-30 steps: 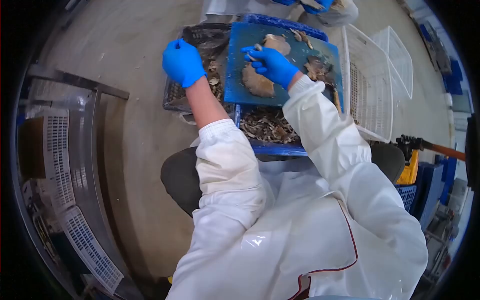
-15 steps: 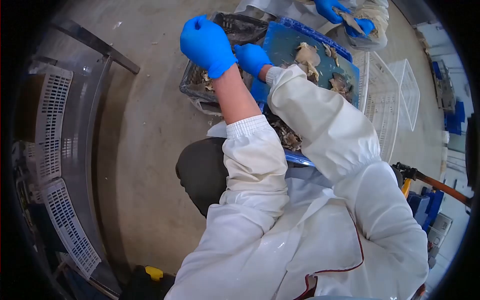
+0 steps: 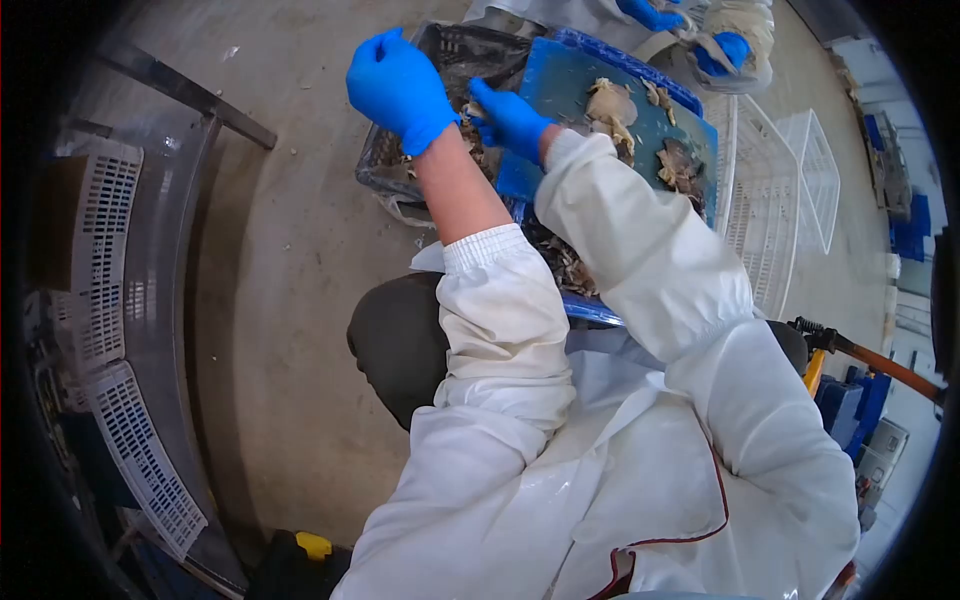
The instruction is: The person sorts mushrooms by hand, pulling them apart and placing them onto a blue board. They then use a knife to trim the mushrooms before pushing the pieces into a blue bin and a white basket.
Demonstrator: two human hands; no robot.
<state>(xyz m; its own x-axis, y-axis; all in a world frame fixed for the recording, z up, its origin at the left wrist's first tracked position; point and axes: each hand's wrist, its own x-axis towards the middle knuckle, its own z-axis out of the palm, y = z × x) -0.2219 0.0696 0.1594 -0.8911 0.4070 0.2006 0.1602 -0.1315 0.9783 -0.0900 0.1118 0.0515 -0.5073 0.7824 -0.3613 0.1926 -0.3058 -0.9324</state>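
Note:
My left hand (image 3: 400, 88), in a blue glove, is raised over the left side of a black crate (image 3: 470, 55). Its fingers curl together, and what they hold, if anything, is hidden. To its right my right hand (image 3: 508, 120), also gloved, pinches a small pale brown piece (image 3: 473, 110) above the crate's right edge. Beside it lies a blue-green cutting board (image 3: 640, 150), with a pale fleshy piece (image 3: 610, 105) and a darker piece (image 3: 680, 168) on it. Brown scraps (image 3: 562, 262) lie below the board.
A co-worker's blue-gloved hands (image 3: 722, 54) handle pale material over a bag (image 3: 745, 20) at the top right. White baskets (image 3: 765, 200) stand right of the board. At the left is a metal table (image 3: 165, 240) with white perforated crates (image 3: 105, 230).
My left hand has shifted slightly left. My right hand has turned, and the small piece now shows at its fingertips. The co-worker's hands have moved apart.

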